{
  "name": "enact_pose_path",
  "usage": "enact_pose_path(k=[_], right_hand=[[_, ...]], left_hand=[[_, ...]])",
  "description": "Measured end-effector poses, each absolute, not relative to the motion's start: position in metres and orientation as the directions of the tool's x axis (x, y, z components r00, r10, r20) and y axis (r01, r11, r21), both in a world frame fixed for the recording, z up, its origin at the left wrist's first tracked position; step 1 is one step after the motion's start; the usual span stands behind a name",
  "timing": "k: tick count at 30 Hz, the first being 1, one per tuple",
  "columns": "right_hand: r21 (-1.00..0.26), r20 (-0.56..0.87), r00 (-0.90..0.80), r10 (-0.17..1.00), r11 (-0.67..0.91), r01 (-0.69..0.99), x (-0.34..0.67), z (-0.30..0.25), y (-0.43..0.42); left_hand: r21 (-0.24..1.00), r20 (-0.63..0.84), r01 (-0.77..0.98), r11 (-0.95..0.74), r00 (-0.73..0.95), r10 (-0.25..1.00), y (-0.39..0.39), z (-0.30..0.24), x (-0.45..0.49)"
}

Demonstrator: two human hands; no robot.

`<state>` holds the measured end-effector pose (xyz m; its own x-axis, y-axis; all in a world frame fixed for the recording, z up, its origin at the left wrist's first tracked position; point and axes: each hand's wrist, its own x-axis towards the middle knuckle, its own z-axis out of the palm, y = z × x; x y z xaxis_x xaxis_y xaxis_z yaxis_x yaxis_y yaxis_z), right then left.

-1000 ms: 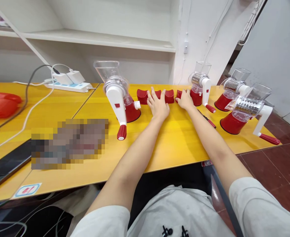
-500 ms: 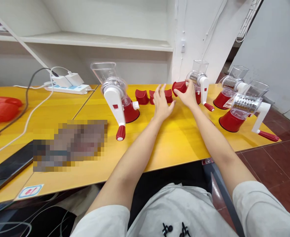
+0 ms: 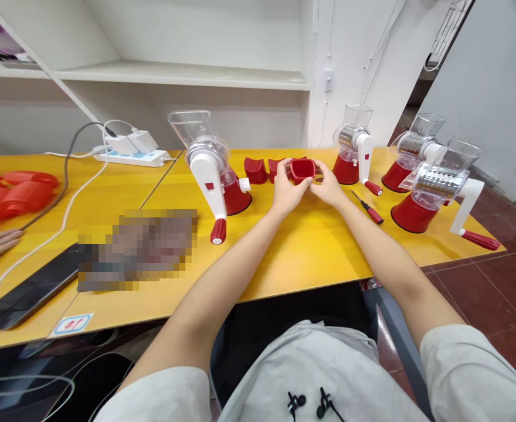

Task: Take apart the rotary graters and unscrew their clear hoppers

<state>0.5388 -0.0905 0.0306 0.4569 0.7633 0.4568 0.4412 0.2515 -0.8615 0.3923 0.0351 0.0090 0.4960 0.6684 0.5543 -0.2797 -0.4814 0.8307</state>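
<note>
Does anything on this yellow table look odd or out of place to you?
The rotary grater on the left shows no steel drum in its clear housing, unlike the rightmost grater, whose steel drum is plain to see, though the left one's may be hidden. A pixelated patch also obscures part of the yellow table.

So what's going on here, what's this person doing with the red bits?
A person is holding a small red plastic part between their left hand and right hand, above a yellow table. Two similar red pieces sit just beyond the hands. Four rotary graters with red bases stand along the table, and a red-handled screwdriver lies to the right of the hands.
</note>
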Motion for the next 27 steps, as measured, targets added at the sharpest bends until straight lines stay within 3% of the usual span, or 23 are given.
enact_pose_path(k=[6, 10, 15, 27], right_hand=[[-0.792, 0.450, 0.279, 0.848, 0.235, 0.564, 0.523, 0.024, -0.094], [-0.753, 0.440, 0.213, 0.872, 0.229, 0.616, 0.519, 0.027, -0.102], [-0.748, 0.375, 0.259, 0.890, 0.126, 0.652, 0.515, 0.032, -0.105], [-0.758, 0.330, 0.308, 0.892, 0.056, 0.650, 0.511, 0.031, -0.100]], left_hand=[[0.899, 0.389, -0.066, -0.432, 0.570, 0.724, 0.047, 0.004, 0.348], [0.904, 0.353, -0.036, -0.427, 0.625, 0.696, 0.054, 0.007, 0.343], [0.899, 0.333, -0.010, -0.438, 0.666, 0.667, 0.056, 0.011, 0.341], [0.855, 0.359, 0.082, -0.513, 0.620, 0.698, 0.037, 0.025, 0.339]])
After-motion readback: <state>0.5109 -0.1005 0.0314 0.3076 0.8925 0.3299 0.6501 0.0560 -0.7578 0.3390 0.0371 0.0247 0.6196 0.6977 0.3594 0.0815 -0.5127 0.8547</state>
